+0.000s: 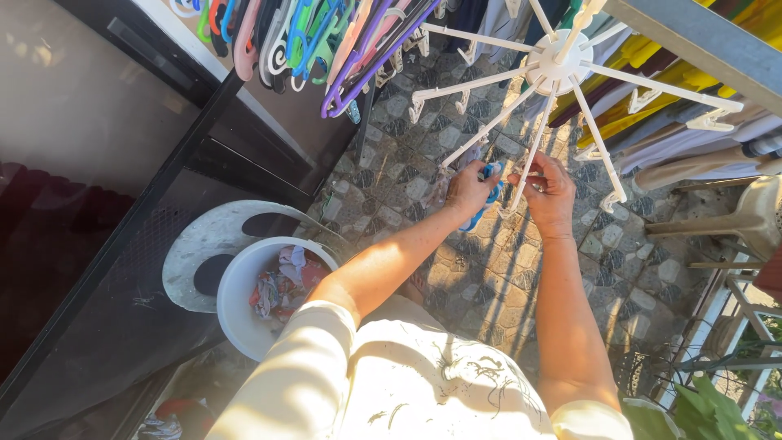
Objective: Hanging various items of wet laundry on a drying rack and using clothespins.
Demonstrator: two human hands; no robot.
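Note:
A white round clip hanger (560, 63) with spoke arms hangs in front of me. Both hands are raised to the ends of two lower spokes. My left hand (468, 189) grips a small blue and white cloth (489, 173) that hangs below a spoke. My right hand (547, 191) is closed around the clip at the tip of the neighbouring spoke, touching the same cloth's edge. Most of the cloth is hidden between my hands.
A white bucket (236, 293) of mixed laundry stands at lower left beside a round grey stool top (204, 240). Coloured plastic hangers (318, 37) hang at the top. Clothes (676, 122) hang at upper right, and a plastic chair (749, 220) stands on the patterned tile floor.

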